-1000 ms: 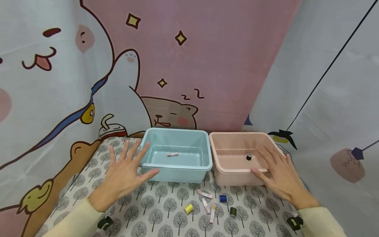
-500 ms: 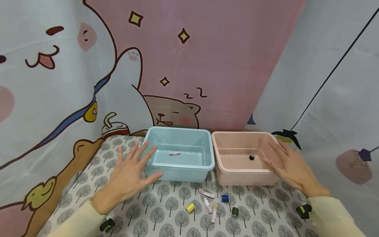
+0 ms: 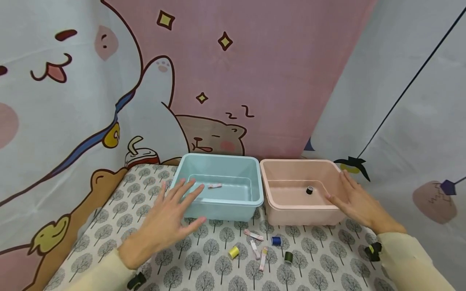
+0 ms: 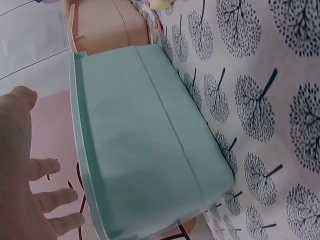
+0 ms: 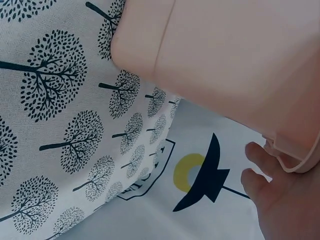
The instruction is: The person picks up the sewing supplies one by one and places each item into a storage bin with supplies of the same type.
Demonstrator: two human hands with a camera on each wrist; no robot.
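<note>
The left arm (image 3: 102,270) is stretched inward from the near left, and the right arm (image 3: 411,254) is reached in from the near right. The left hand (image 3: 166,220) is held with its back in view, its fingers (image 3: 178,194) spread and fairly straight, its thumb (image 3: 193,227) pointed right. The right hand (image 3: 360,204) is angled to the far left, its thumb (image 3: 336,202) parted from the fingers (image 3: 350,184) and directed left.

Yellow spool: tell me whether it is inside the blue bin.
No, the yellow spool lies on the tree-print cloth, in front of the blue bin.
</note>
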